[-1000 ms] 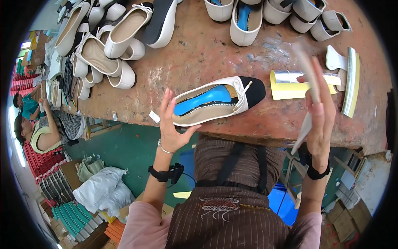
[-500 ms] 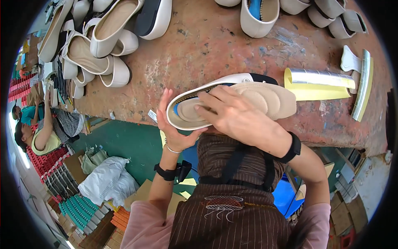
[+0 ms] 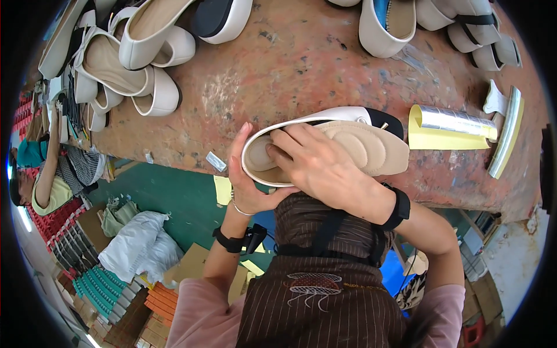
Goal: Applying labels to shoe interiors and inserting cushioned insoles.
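Note:
At the table's near edge lies a white flat shoe (image 3: 350, 113) with a dark sole, its heel end to the left. My left hand (image 3: 248, 196) cups that heel, fingers up the outside and thumb along the near side. A beige padded insole (image 3: 377, 152) is partly inside: its heel part sits down in the shoe, while the ridged front part sticks out over the top toward the right. Curled over the insole's middle, my right hand (image 3: 325, 169) has its fingertips down in the shoe opening, pressed on the insole. Those fingertips are partly hidden.
White shoes (image 3: 152, 90) are heaped at the far left, with more (image 3: 387, 35) at the far right. A yellow-backed silvery roll (image 3: 455, 124), a curved strip (image 3: 506, 133) and a white scraper-like piece (image 3: 494, 98) lie to the right. Another person (image 3: 49, 180) works at far left.
The insole's heel part has gone deeper into the shoe, covering the blue patch and stitching seen there before. My right fingers have shifted slightly toward the heel. The whole view has moved a little.

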The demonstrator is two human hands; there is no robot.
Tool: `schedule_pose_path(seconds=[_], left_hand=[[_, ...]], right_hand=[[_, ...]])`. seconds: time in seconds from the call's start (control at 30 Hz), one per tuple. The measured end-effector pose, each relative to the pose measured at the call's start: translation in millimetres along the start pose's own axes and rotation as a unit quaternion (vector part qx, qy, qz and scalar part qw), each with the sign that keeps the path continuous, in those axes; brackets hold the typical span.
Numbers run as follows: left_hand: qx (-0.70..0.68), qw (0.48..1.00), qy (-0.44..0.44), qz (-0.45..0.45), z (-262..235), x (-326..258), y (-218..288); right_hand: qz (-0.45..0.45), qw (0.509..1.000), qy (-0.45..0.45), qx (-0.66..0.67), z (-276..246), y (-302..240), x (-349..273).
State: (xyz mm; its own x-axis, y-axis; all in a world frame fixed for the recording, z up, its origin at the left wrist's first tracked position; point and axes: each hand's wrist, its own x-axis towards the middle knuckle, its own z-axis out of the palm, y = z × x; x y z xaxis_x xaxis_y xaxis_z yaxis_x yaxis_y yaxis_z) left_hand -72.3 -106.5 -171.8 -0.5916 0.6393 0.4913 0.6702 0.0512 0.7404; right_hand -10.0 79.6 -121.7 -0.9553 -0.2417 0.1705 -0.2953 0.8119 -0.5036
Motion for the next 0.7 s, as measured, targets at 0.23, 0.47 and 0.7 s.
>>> schedule_pose_path(seconds=[0.23,0.47,0.7], left_hand=[[-0.084,0.992,-0.036,-0.091,-17,13,-2],[-0.036,0.994,-0.027,-0.099,-11,10,-4],[-0.016,0.991,0.023,-0.133,-2,16,11]], right_hand=[[-0.141,0.980,-0.020,0.141,14,15,8],[-0.044,0.998,-0.023,0.029,12,-8,0],[0.064,0.996,-0.022,-0.065,-9,-17,-20]])
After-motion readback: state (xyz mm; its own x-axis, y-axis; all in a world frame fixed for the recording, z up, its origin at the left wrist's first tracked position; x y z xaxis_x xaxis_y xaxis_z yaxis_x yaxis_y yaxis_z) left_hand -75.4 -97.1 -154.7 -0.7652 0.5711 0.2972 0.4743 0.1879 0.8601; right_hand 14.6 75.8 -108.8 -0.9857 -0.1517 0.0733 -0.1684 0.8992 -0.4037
